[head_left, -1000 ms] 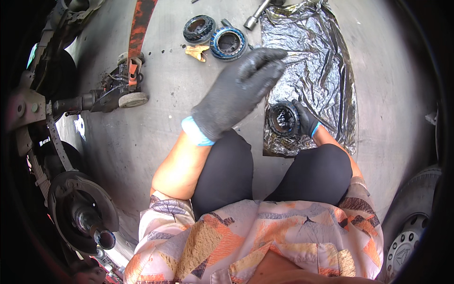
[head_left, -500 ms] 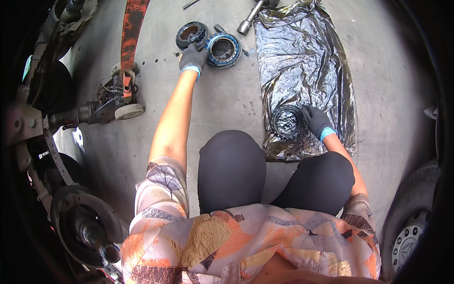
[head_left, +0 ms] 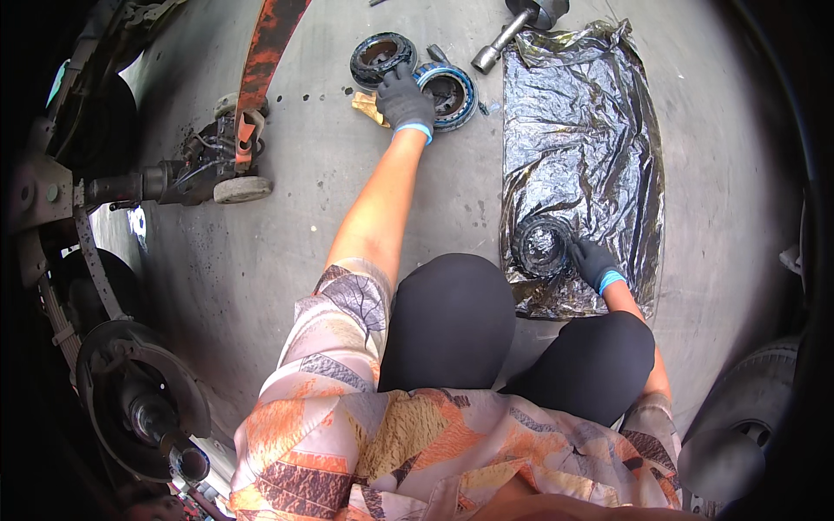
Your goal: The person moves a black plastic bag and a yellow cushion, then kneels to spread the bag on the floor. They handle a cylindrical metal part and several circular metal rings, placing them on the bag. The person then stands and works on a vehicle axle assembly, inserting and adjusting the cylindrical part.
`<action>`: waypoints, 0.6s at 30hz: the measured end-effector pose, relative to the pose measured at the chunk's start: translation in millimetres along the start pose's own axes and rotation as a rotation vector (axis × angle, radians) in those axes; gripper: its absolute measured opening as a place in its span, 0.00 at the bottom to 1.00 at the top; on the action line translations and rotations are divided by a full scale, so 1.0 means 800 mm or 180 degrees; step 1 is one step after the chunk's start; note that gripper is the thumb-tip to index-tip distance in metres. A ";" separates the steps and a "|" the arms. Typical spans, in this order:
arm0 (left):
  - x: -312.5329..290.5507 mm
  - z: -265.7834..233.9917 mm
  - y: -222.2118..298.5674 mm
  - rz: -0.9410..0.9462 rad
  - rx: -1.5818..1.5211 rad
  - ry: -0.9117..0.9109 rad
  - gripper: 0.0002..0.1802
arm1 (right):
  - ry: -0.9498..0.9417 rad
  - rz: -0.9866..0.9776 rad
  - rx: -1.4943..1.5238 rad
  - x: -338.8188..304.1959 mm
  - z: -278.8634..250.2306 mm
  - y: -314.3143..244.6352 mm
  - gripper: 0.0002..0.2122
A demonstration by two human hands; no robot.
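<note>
My left hand (head_left: pixel 407 98), in a dark grey glove with a blue cuff, reaches forward to two greasy bearings. Its stretched fingers rest over the near right rim of the left bearing (head_left: pixel 368 55), with the palm beside the blue-greased right bearing (head_left: pixel 470 89). On the black plastic sheet (head_left: pixel 582 122), another dark, greasy bearing ring (head_left: pixel 524 247) lies near its front end. My right hand (head_left: pixel 594 263), gloved the same way, has its fingers curled at that ring's right rim; the fingertips are partly lost against the dark plastic.
A yellowish scrap (head_left: pixel 369 108) lies by my left hand. A metal tool with a tubular end (head_left: pixel 499 48) sits beyond the sheet. An orange-red bar (head_left: pixel 265 65) stands on a wheeled base (head_left: pixel 242 190) at left, near vehicle axle parts (head_left: pixel 143 408). A tyre (head_left: pixel 751 391) is at right.
My left hand has moved from the left bearing's near side to between the two bearings, uncovering the yellowish scrap. My right hand stays at the ring on the sheet. The whole view has shifted.
</note>
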State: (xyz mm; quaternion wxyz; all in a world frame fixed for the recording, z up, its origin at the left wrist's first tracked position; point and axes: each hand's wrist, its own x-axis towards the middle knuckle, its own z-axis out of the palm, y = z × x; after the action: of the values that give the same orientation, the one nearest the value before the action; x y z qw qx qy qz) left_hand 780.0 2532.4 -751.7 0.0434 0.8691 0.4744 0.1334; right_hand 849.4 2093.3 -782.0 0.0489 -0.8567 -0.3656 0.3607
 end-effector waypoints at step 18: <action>-0.010 0.054 0.059 0.0746 0.0990 -0.2122 0.52 | -0.0116 0.0178 -0.0266 -0.005 0.005 0.001 0.21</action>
State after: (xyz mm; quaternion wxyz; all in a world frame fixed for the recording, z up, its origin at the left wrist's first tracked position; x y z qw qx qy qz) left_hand 826.4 2501.8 -785.4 0.0475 0.9093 0.3464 -0.2259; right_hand 845.3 2089.8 -783.0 -0.0037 -0.8611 -0.3570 0.3618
